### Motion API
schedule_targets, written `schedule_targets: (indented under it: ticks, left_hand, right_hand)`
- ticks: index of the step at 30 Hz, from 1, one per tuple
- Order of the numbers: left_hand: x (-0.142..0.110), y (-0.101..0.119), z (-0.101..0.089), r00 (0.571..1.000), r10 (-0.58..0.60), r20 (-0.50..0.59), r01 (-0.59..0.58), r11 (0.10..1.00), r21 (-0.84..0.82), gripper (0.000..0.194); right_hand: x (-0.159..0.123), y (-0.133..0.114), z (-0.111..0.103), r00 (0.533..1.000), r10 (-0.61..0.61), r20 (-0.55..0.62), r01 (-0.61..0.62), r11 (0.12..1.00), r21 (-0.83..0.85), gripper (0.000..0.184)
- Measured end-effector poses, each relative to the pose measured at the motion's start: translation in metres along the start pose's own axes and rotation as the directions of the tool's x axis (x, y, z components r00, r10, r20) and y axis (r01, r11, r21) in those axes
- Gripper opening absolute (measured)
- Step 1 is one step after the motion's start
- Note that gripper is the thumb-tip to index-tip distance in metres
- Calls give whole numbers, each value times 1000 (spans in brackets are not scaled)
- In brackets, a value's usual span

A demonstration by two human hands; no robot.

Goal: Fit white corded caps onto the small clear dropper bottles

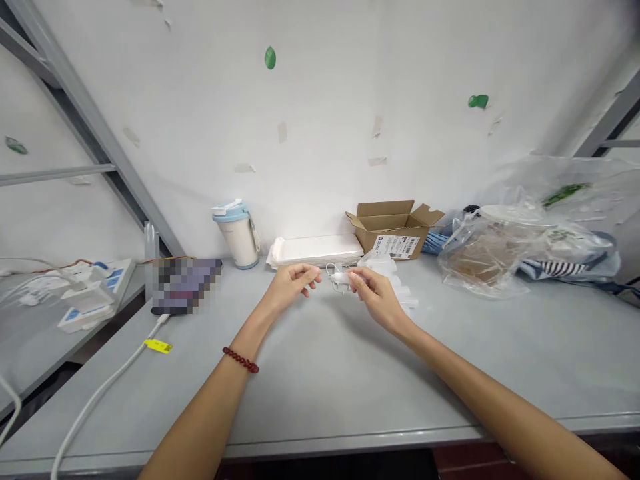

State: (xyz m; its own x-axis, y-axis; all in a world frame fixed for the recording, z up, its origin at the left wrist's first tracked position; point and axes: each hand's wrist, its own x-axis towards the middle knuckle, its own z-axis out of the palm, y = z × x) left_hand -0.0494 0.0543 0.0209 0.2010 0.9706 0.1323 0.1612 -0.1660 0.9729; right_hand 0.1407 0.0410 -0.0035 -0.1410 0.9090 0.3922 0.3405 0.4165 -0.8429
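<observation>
Above the grey table (310,387), my right hand (377,297) pinches a small white plastic piece (341,277) with a thin white cord looping from its end. Its exact kind is too small to make out. My left hand (295,283), just left of the cord, has thumb and forefinger pressed together; whether the cord's end or anything else is between them I cannot tell. A dark red bead bracelet (241,360) circles my left wrist. Behind my right hand lie several clear plastic packets (383,261), partly hidden by it.
At the back stand an opened cardboard box (387,230), a white stack (320,249) and a lidded cup (239,237). A phone (187,285) with a white cable (110,383) lies left, near a power strip (100,293). Plastic bags (490,253) fill the back right.
</observation>
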Motion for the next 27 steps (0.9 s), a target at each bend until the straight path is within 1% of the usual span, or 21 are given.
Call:
schedule_targets:
  ticks: [2, 4, 5, 7, 8, 10, 12, 13, 14, 17, 19, 20, 22, 23, 24, 25, 27]
  left_hand:
    - [-1, 2, 2, 999, 7, 49, -10, 999, 46, 28]
    - [0, 4, -2, 997, 27, 67, -33, 996, 83, 25]
    - [1, 4, -6, 998, 35, 56, -40, 994, 106, 24]
    - [5, 2, -21, 999, 43, -19, -39, 982, 185, 24]
    - [7, -1, -30, 996, 39, -74, -22, 974, 228, 23]
    - [11, -9, -47, 978, 21, -209, 48, 946, 321, 23]
    - [15, -20, -61, 952, -44, -303, 168, 902, 397, 20]
    - [17, -25, -65, 938, -85, -336, 231, 875, 425, 19]
    - [18, -30, -68, 934, -104, -342, 257, 860, 440, 18]
    - [20, -42, -71, 934, -139, -330, 295, 823, 486, 19]
    - [21, -48, -70, 931, -127, -343, 311, 769, 559, 23]
    - [20, -51, -69, 927, -97, -363, 313, 734, 602, 23]
    - [20, -54, -67, 917, 17, -399, 289, 663, 691, 22]
    - [19, -55, -65, 917, 88, -388, 249, 634, 732, 26]
    - [19, -56, -64, 925, 151, -348, 191, 607, 772, 33]
    - [20, -57, -62, 938, 198, -283, 119, 583, 804, 40]
    - [22, -57, -59, 963, 235, -131, -27, 567, 823, 46]
  right_hand:
    - [0, 1, 1, 1000, -8, 26, 8, 1000, -9, 34]
    - [1, 3, 3, 997, -20, 69, 24, 998, -53, 35]
    - [1, 5, 3, 995, -38, 90, 47, 994, -102, 36]
    - [3, 12, 3, 987, -105, 122, 135, 951, -279, 40]
    - [4, 16, 3, 979, -148, 138, 191, 899, -394, 42]
    - [7, 25, 2, 959, -221, 178, 283, 738, -612, 47]
    - [10, 31, 2, 938, -262, 227, 341, 580, -740, 48]
    - [11, 33, 3, 929, -272, 250, 361, 516, -777, 47]
    - [12, 34, 4, 922, -276, 272, 376, 464, -802, 46]
    - [11, 32, 9, 911, -252, 326, 400, 355, -845, 42]
    - [9, 28, 13, 910, -228, 347, 407, 319, -856, 39]
    - [8, 27, 14, 911, -222, 347, 403, 308, -862, 38]
    - [8, 23, 14, 919, -220, 327, 383, 299, -874, 36]
    - [9, 21, 14, 925, -218, 311, 367, 302, -880, 36]
    - [11, 19, 13, 931, -212, 296, 351, 308, -884, 35]
    - [14, 17, 11, 937, -200, 287, 338, 315, -887, 34]
    - [26, 12, 9, 942, -156, 298, 334, 326, -885, 34]
